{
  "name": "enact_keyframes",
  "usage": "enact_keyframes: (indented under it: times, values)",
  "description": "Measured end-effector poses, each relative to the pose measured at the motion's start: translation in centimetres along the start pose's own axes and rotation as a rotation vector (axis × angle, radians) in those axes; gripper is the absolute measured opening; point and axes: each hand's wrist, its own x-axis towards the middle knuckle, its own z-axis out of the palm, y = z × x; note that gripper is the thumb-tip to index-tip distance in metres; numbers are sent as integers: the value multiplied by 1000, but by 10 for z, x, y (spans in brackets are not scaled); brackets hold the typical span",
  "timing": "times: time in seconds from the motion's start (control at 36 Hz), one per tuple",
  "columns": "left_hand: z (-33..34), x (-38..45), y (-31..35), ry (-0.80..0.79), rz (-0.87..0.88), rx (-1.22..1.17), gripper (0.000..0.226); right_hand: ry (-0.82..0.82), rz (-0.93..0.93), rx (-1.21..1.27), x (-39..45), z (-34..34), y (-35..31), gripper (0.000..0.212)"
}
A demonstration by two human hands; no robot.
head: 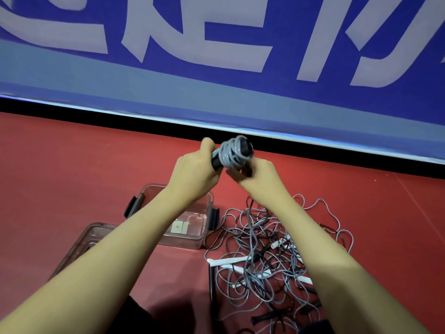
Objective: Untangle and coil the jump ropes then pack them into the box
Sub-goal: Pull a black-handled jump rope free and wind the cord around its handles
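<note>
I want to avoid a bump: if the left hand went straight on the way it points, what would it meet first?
Probably the blue banner beyond the red floor; nothing else shows ahead of the left hand, though depth is unclear.

left forearm covers much of the clear plastic box (pixel 197 233) & its clear lid (pixel 96 233). grey-corded jump rope tangle w/ black and white handles (pixel 262 256) cut by bottom edge. right hand (pixel 258 174) fingers blurred, grip unclear. white lettering on blue banner (pixel 216 32) cropped at top.
</note>
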Motion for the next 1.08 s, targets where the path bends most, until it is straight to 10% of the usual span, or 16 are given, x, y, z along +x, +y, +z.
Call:
enact_keyframes:
  times: [0.44, 0.61, 0.89, 1.08]
  values:
    - [20, -1, -21, -280, -423, 329, 23, -123, -233, -238, -7, 13, -15, 10]
    - [22, -4, -24, -463, -257, 539, 18, 148, -404, -392, -7, 5, -16, 19]
    - [22, -8, -9, -557, 224, 619, 21, 261, 63, -50, 6, -6, -6, 23]
    - [18, -11, -16, -268, 530, 260, 19, 112, 187, -136, 10, -14, 13, 38]
